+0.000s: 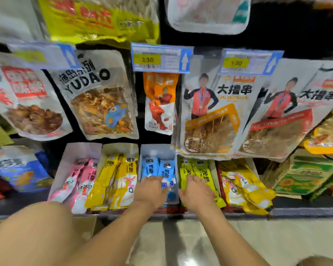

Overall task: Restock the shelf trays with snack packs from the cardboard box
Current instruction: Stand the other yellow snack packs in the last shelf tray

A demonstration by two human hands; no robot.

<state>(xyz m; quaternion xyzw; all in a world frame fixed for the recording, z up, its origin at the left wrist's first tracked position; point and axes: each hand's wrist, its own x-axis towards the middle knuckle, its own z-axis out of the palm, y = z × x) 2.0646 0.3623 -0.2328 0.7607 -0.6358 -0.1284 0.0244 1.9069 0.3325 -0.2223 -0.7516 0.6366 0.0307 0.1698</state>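
We look down at a shop shelf where a row of white trays (pixel 155 150) holds slim snack packs, sorted by colour. From the left we see pink packs (pixel 81 177), yellow packs (pixel 119 175), blue packs (pixel 158 167) and lime packs (pixel 197 169), then a loose heap (pixel 244 187) of yellow ones spilling over the front edge.

Two bare arms reach in from below. The left hand (pixel 152 189) lies flat on the blue packs, fingers straight and relaxed, gripping nothing. The right hand (pixel 195 191) rests on the lime packs in the next tray, fingers spread. It too holds nothing that we can make out, though blur softens the fingertips.

Large bags (pixel 102 104) hang above, under price tags (pixel 161 58). A corner of the cardboard box (pixel 85 225) shows low on the left, mostly hidden behind the left arm.

We judge the step to be settling packs into place, pressing them down and squaring them in their trays. The next move likely calls for lifting both hands clear without dragging packs forward, then reaching down to the box for more. The blue tray seems to have room at the back.
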